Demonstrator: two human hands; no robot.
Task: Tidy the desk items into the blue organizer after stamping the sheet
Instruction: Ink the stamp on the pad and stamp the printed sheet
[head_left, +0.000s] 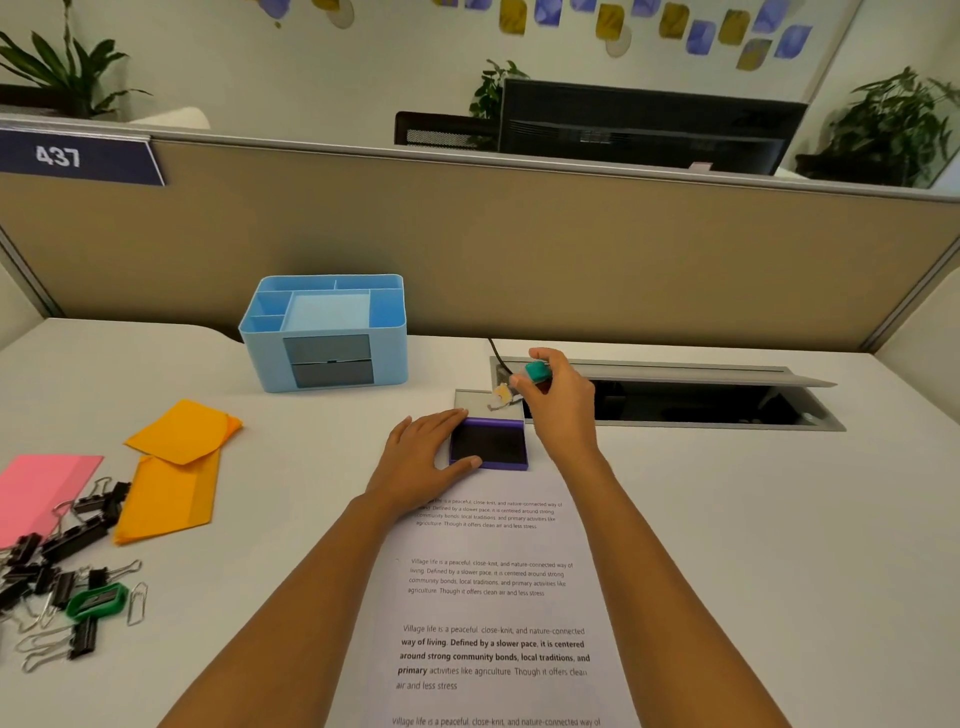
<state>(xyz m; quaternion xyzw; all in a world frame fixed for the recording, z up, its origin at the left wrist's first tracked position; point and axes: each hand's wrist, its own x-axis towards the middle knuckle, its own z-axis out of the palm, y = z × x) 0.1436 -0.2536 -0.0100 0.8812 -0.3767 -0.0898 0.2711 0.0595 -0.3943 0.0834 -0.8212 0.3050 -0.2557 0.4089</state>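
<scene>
A printed sheet (493, 613) lies on the white desk in front of me. At its far end sits an open purple ink pad (488, 446) with its lid (480, 402) folded back. My left hand (423, 460) rests flat against the pad's left side, thumb on its front edge. Just above the lid, my right hand (558, 397) holds a small teal stamp (537, 370). The blue organizer (324, 332) stands at the back left, its compartments empty. Two orange envelopes (176, 467), a pink sheet (41, 493) and a heap of binder clips (62, 566) and paper clips lie at the left.
A green sharpener (96, 600) sits among the clips. An open cable tray (675, 400) with a black cable (498, 356) is recessed in the desk at the right. A tan partition (467, 249) closes the back of the desk.
</scene>
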